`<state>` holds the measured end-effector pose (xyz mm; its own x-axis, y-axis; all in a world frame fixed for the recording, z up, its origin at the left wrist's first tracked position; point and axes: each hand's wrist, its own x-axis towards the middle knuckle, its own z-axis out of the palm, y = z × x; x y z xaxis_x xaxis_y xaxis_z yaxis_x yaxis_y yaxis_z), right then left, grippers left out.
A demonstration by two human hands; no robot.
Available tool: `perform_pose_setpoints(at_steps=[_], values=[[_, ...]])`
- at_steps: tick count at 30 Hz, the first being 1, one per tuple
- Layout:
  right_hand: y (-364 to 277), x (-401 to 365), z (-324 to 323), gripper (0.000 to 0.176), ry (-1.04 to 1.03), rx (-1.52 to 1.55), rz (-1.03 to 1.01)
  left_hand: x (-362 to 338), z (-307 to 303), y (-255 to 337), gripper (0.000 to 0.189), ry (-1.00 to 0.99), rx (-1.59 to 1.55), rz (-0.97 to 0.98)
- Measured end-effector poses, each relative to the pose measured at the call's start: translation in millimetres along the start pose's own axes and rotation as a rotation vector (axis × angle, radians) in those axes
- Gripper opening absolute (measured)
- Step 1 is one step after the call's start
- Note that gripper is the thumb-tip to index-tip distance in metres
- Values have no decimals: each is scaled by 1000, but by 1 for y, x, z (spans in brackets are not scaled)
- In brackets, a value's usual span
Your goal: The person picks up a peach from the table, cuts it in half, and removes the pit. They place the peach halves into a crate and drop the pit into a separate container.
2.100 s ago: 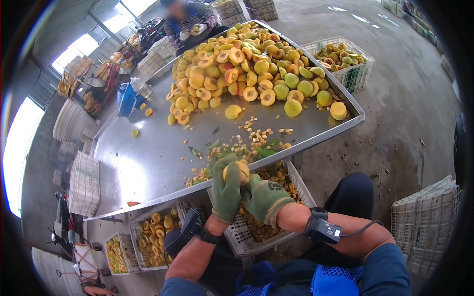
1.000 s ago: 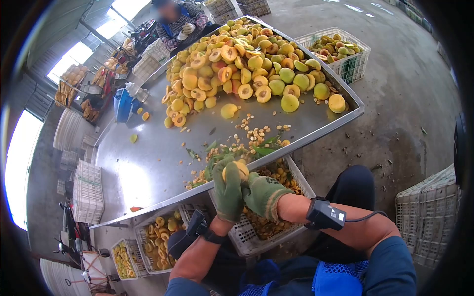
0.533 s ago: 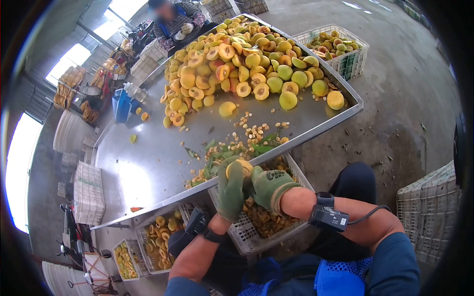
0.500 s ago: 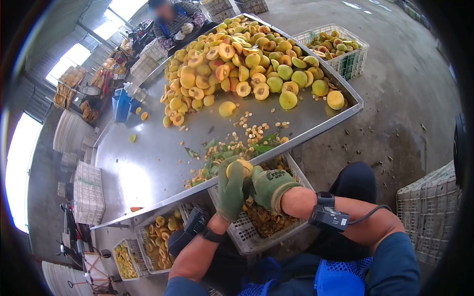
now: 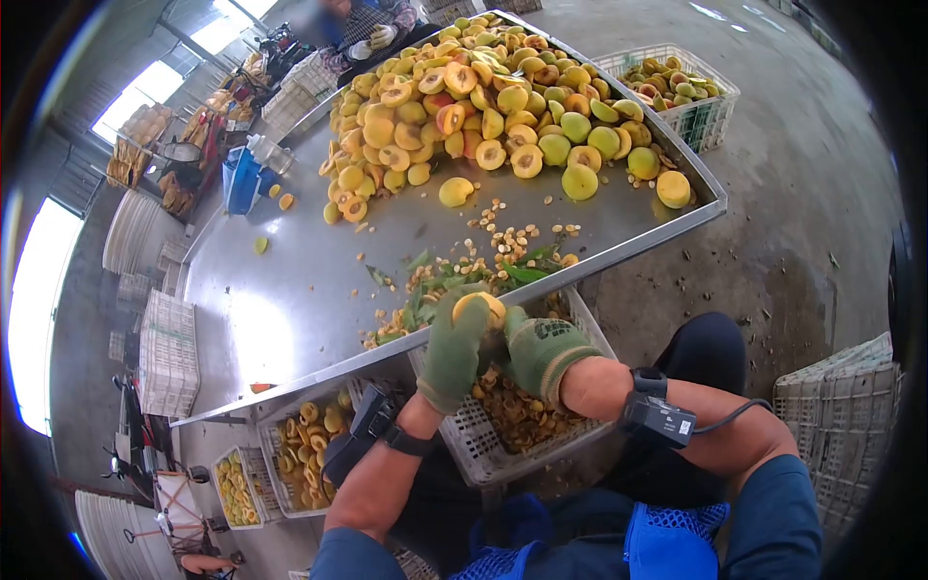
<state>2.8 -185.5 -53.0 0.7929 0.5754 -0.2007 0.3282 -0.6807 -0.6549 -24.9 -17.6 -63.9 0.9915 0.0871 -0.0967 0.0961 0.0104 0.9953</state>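
My left hand [image 5: 452, 356], in a green work glove, is closed around a yellow peach half [image 5: 491, 309] at the table's front edge. My right hand [image 5: 547, 352], gloved alike, is close against it with curled fingers; what it grips, if anything, is hidden. Just beyond my hands, peach pits [image 5: 510, 240] and green leaves [image 5: 525, 274] lie scattered on the metal table [image 5: 319, 290]. Below them is a white plastic crate [image 5: 471, 452] with brownish scraps [image 5: 517, 416] in it. A large heap of halved peaches [image 5: 425, 126] covers the table's far part.
The table has a raised metal rim [image 5: 657, 237]. Peach halves fill a crate [image 5: 314, 454] at lower left, and another fruit crate [image 5: 715, 101] stands beyond the table's right side. Stacked crates [image 5: 836, 435] are at right. A co-worker [image 5: 372, 34] sits across, near a blue container [image 5: 242, 184].
The view has shifted slightly, so the table and heap appear a little higher and farther right. My left hand still holds the peach half, which shows more above the fingers.
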Motion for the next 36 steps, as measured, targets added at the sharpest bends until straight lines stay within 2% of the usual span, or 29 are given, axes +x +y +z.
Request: perform_pose_setpoints(at_steps=[2, 5, 8, 11, 14, 16, 18, 19, 22, 24, 27, 30, 33, 35, 36], values=[[1, 4, 8, 40, -34, 87, 53, -4, 8, 3, 36, 57, 7, 49], [-1, 5, 14, 37, -8, 143, 56, -5, 11, 3, 37, 112, 150, 178], [-5, 4, 17, 35, 17, 221, 76, -7, 16, 7, 37, 168, 187, 211], [-3, 5, 17, 36, 11, 238, 48, -5, 15, -7, 31, 215, 233, 305], [1, 3, 6, 33, 19, 138, 15, -6, 14, -1, 34, 163, 172, 246], [4, 2, -2, 31, 37, 50, -37, -2, -10, 2, 36, -40, 197, 277], [7, 5, -4, 29, 56, 3, -63, 1, -16, 3, 37, -140, 221, 276], [6, 5, -1, 28, 59, 7, -62, -1, -15, 7, 37, -137, 235, 253], [3, 6, 9, 29, 88, 85, -43, 2, -7, 8, 29, -29, 290, 364], [-2, 4, 14, 29, 84, 150, -13, 1, -4, -3, 30, 78, 207, 332], [-12, 1, 14, 28, 70, 270, 17, -4, 1, -4, 35, 139, 132, 247], [-9, 9, 30, 25, 58, 402, -35, -10, 12, -1, 36, 189, 103, 325], [2, 18, 42, 24, 19, 458, -56, -11, 12, -2, 43, 184, 210, 359], [-3, 7, 20, 25, -15, 524, -19, -10, 1, -3, 47, 54, 152, 309], [-3, 4, 12, 26, 17, 459, -36, -6, -6, 0, 50, -17, 125, 288]])
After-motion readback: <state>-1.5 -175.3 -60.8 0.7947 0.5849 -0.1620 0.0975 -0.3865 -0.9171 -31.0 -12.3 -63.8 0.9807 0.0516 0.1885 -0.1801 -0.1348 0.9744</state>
